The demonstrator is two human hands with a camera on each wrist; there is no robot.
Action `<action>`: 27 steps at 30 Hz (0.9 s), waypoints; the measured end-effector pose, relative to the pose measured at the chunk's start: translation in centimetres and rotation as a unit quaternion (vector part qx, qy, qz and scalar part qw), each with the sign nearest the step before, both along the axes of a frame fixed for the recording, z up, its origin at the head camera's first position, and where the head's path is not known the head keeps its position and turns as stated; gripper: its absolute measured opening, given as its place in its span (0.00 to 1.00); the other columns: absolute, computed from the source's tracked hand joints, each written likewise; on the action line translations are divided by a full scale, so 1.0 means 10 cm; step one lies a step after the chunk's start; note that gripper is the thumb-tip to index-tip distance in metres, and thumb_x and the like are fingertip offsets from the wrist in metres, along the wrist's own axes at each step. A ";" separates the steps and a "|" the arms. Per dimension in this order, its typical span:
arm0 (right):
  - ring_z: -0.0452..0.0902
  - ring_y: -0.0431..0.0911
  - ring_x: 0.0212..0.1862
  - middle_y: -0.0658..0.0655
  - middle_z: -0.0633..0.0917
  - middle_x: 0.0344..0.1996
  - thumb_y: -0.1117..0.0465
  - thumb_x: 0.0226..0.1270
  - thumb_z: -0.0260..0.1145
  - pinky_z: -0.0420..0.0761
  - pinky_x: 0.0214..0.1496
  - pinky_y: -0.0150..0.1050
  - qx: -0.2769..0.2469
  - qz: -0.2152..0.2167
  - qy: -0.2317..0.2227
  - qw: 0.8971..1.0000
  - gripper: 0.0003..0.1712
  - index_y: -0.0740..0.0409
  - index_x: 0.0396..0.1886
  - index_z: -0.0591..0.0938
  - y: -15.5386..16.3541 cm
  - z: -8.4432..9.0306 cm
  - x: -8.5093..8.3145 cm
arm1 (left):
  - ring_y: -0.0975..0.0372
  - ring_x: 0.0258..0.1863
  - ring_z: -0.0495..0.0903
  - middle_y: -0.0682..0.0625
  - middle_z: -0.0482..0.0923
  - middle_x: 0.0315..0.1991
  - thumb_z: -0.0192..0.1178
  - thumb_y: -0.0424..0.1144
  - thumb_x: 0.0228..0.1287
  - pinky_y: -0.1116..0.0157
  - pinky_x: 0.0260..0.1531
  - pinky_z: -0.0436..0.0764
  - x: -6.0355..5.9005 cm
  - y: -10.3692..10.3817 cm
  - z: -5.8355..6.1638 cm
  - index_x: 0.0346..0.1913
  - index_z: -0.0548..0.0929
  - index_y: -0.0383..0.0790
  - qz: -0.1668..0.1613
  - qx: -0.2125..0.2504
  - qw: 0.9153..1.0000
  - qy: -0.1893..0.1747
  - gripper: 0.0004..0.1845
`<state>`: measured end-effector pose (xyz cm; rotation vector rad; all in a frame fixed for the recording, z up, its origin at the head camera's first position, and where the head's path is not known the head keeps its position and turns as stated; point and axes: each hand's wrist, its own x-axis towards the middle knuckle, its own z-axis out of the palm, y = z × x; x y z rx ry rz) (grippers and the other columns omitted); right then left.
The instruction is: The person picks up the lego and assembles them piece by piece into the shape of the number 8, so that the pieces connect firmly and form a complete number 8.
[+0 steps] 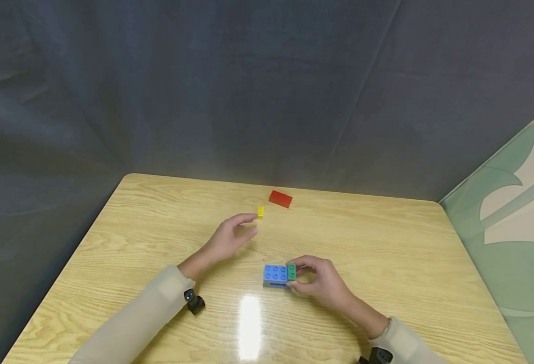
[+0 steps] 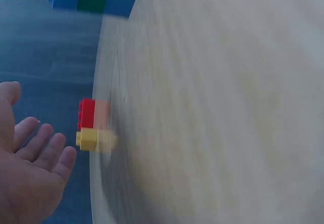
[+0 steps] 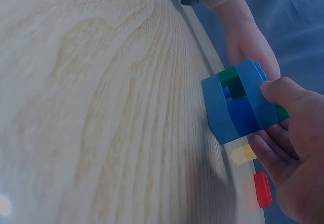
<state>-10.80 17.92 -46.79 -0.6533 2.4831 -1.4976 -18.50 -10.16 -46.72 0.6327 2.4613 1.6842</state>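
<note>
Right now your right hand (image 1: pixel 323 284) is gripping the blue-and-green brick assembly (image 1: pixel 279 275), fingers and thumb curled round its green end, and it is resting on the table (image 1: pixel 385 242). In the right wrist view the assembly (image 3: pixel 242 101) is showing blue bricks with a green one sandwiched among them and a gap through the middle, your thumb lying over its upper face.

Your left hand (image 1: pixel 230 237) is hovering beyond and to the left of that assembly, fingers relaxed and spread and gripping nothing; the left wrist view is showing the open palm (image 2: pixel 28 178) with its fingertips just short of the small yellow brick (image 2: pixel 87 139). That yellow brick (image 1: pixel 260 212) is sitting well beyond the assembly, towards the far edge of the table, and the red brick (image 1: pixel 280 198) is lying just past it, a little to the right. From the left wrist the red one (image 2: pixel 87 113) looks close beside the yellow, though the blur is making it hard to tell whether they are touching.

As a judgement, the build is standing partway: blue and green are joined, while the yellow and red bricks are lying loose, not yet picked up.
</note>
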 end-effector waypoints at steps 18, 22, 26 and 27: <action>0.86 0.46 0.42 0.54 0.88 0.44 0.70 0.57 0.78 0.87 0.46 0.41 -0.005 0.003 0.008 1.000 0.18 0.61 0.48 0.86 0.00 0.00 0.01 | 0.49 0.67 0.73 0.40 0.75 0.67 0.62 0.38 0.74 0.50 0.67 0.72 -0.62 0.09 -0.10 0.69 0.75 0.32 0.016 -0.012 1.000 -0.011 0.25; 0.86 0.46 0.42 0.54 0.88 0.44 0.70 0.57 0.78 0.87 0.47 0.41 -0.005 0.003 0.007 1.000 0.19 0.61 0.49 0.86 0.00 -0.01 0.01 | 0.48 0.65 0.75 0.41 0.76 0.66 0.65 0.39 0.72 0.51 0.65 0.75 -0.67 0.11 -0.12 0.68 0.76 0.33 0.015 -0.024 0.999 -0.026 0.26; 0.86 0.47 0.43 0.54 0.88 0.44 0.69 0.57 0.78 0.87 0.47 0.41 -0.005 0.003 0.001 1.000 0.19 0.61 0.49 0.86 0.00 0.00 0.01 | 0.48 0.65 0.75 0.40 0.76 0.66 0.66 0.37 0.71 0.51 0.65 0.75 -0.70 0.14 -0.13 0.68 0.76 0.32 0.012 -0.037 0.999 -0.034 0.26; 0.86 0.47 0.43 0.54 0.88 0.44 0.69 0.57 0.78 0.87 0.47 0.41 -0.004 0.002 0.000 1.000 0.19 0.61 0.49 0.86 0.00 0.00 0.01 | 0.48 0.65 0.75 0.41 0.76 0.66 0.66 0.37 0.70 0.52 0.66 0.74 -0.71 0.15 -0.14 0.68 0.76 0.33 0.013 -0.041 0.998 -0.035 0.26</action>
